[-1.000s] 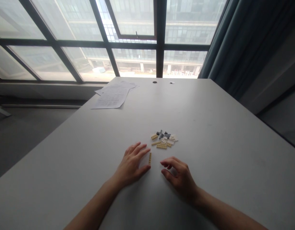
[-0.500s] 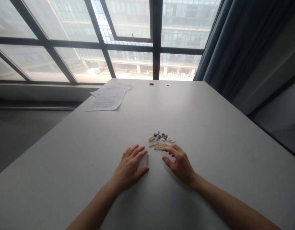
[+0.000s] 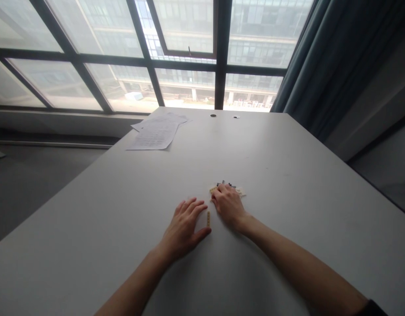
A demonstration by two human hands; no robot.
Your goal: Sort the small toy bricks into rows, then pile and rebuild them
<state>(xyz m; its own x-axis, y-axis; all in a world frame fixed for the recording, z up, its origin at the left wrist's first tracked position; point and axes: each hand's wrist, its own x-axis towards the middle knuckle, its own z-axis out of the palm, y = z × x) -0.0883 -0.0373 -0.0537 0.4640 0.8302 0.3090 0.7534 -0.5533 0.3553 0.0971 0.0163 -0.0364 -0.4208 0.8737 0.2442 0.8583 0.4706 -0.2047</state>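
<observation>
Your right hand (image 3: 229, 205) has moved toward 11 o'clock since the earlier frame, from the near edge of the brick pile (image 3: 241, 192) to a place over it. Its fingers curl down among the pieces and hide part of them; whether they are closed on any brick cannot be told. Your left hand (image 3: 182, 226) rests on the white table (image 3: 106, 210), palm down, its fingers spread and its thumb apart from them. Between thumb and index finger, at 3 o'clock from that palm, lies a narrow tan strip (image 3: 208, 218), its long axis running 12 to 6. The thumb tip is at or just beside the strip's 6 o'clock end, so the left hand is the nearer to it. Note the key relation: the strip lies at about 7 o'clock from your right fingertips, while the right hand is the nearer to the pile.
</observation>
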